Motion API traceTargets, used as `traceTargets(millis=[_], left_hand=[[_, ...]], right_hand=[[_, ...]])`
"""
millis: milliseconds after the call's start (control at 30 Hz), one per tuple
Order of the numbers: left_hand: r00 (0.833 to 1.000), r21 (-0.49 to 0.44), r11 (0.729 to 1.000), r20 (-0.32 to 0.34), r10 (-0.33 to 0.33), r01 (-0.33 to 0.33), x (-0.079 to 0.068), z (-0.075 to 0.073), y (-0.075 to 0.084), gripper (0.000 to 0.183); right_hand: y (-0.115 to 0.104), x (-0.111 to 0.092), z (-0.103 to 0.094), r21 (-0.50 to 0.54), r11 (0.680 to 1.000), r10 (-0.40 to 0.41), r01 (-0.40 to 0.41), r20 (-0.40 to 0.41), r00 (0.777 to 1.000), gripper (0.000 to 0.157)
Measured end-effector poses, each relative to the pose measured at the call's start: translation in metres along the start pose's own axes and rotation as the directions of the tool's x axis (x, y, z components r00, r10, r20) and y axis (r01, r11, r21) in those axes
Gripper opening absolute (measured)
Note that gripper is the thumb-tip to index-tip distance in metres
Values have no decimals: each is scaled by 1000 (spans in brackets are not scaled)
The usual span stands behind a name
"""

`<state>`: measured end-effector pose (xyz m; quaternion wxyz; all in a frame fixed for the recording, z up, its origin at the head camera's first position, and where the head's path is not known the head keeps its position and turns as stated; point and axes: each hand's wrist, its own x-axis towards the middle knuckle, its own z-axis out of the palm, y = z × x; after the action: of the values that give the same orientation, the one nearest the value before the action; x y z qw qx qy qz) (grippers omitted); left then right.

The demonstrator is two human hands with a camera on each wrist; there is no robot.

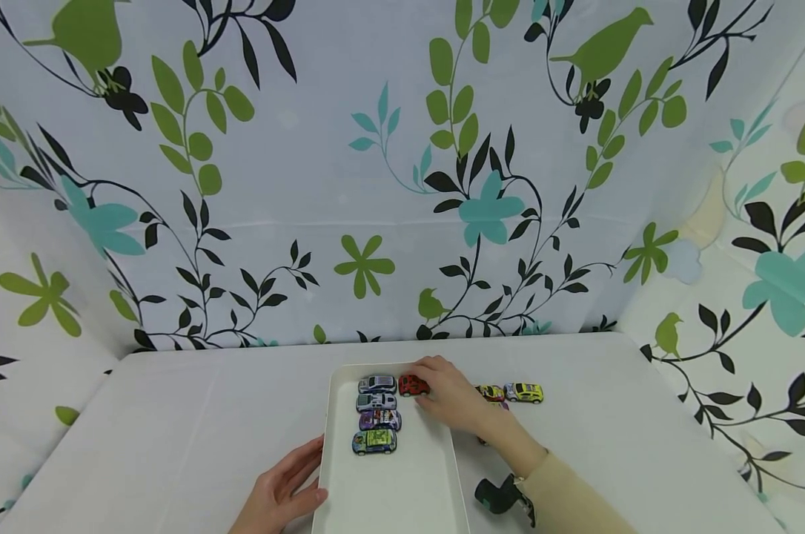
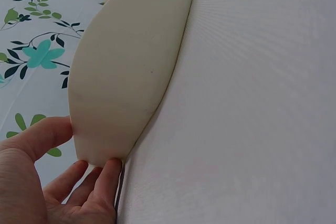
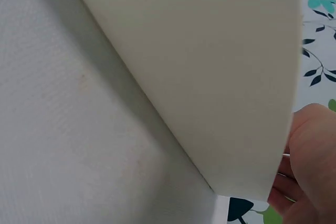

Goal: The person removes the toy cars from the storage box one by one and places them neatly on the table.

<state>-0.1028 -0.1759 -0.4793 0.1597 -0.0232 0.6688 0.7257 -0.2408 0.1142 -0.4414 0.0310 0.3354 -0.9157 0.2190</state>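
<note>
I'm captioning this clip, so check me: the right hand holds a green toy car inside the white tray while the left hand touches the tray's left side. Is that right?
Not quite: the head view shows the right hand holding a red toy car, not green. The white tray and left hand are as you say.

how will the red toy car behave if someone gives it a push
The red toy car would probably roll, given its car shape, though its wheels are hard to make out. It is likely light, being small beside the right hand. The raised rim of the white tray might stop it.
</note>
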Motion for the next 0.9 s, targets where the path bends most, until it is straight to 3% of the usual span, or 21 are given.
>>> traceTargets(millis=[500,900], left_hand=[[1000,12,1000,-9,-3,3,0,1,2,73],[1000,16,1000,-6,-4,4,0,1,3,73]], right_hand=[[2,-1,9,-43,999,-28,26,-43,999,45],[5,-4,17,-116,989,-110,96,-115,987,41]])
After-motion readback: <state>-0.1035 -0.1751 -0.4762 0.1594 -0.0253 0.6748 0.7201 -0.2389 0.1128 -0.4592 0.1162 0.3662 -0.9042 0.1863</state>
